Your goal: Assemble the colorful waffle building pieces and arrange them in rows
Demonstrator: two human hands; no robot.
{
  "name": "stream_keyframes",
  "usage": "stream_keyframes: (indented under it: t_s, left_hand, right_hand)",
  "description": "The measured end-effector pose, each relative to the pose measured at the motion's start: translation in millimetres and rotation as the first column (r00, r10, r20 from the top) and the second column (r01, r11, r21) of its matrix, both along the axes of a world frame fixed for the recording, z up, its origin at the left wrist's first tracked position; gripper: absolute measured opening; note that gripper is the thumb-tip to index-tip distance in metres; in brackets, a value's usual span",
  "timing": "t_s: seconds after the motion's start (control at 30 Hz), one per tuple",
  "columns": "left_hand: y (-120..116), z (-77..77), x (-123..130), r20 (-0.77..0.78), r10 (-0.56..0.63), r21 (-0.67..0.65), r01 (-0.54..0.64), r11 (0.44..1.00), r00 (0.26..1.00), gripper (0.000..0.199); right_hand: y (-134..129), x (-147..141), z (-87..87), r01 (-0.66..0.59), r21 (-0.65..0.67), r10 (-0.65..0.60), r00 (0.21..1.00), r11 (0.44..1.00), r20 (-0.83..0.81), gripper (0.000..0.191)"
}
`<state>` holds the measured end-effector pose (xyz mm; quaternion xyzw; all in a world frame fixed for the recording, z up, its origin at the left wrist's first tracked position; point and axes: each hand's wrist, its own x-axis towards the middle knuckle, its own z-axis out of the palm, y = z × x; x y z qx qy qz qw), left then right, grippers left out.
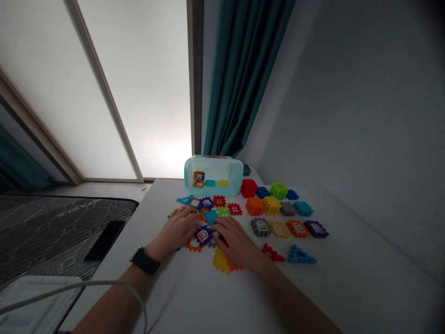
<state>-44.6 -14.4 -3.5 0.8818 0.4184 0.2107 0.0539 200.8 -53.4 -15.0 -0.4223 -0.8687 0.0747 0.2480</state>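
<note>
My left hand (178, 227), wrist in a dark watch, lies over the left side of a loose pile of plastic interlocking building pieces, its fingers apart. Opposite it, my right hand (232, 236) rests on the pile's right side with fingers stretched out. Between them are a light-blue piece (210, 216) and a purple window piece (203, 235). Nearer me lie an orange piece (193, 246) and a yellow piece (220, 261), partly under my right hand. Red window pieces (235, 209) and a blue triangular piece (185, 200) lie beyond my fingers. Whatever sits under my palms is hidden.
A pale-blue plastic bin (213, 190) holding several pieces stands behind the pile. To the right are colour-sorted stacks, including orange (255, 207) and yellow (271, 206), window pieces (298, 228) and blue triangles (301, 255). A white cable (104, 282) crosses the lower left.
</note>
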Motion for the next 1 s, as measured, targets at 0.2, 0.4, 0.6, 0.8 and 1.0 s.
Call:
stream_keyframes:
  t_s: [0.2, 0.4, 0.6, 0.8, 1.0]
  left_hand:
    - [-1.7, -3.1, 3.9, -0.044, 0.009, -0.024, -0.01, 1.0, 0.999, 0.027]
    - [1.3, -0.4, -2.3, -0.095, 0.019, -0.037, -0.023, 0.999, 0.995, 0.021]
    - [3.7, -0.3, -0.2, -0.106, 0.062, -0.047, -0.068, 0.997, 0.992, 0.014]
    - [4.8, -1.9, 2.3, -0.122, 0.086, -0.013, -0.088, 0.996, 0.989, 0.016]
    - [5.9, -3.5, 0.4, -0.071, 0.075, 0.039, -0.072, 0.997, 0.995, 0.016]
  right_hand:
    - [-0.5, 2.3, -1.6, -0.003, -0.028, 0.003, 1.0, 1.0, 0.01, 0.029]
    - [-0.8, 3.7, 2.3, -0.001, -0.099, 0.003, 1.0, 0.995, 0.028, 0.027]
    - [-0.6, 4.3, 3.6, -0.011, -0.12, 0.014, 1.0, 0.993, 0.026, 0.028]
    - [0.7, 4.5, 0.9, -0.019, -0.113, 0.022, 0.999, 0.993, 0.026, 0.027]
    - [0.0, 4.9, 1.7, -0.021, -0.1, 0.021, 1.0, 0.995, 0.008, 0.028]
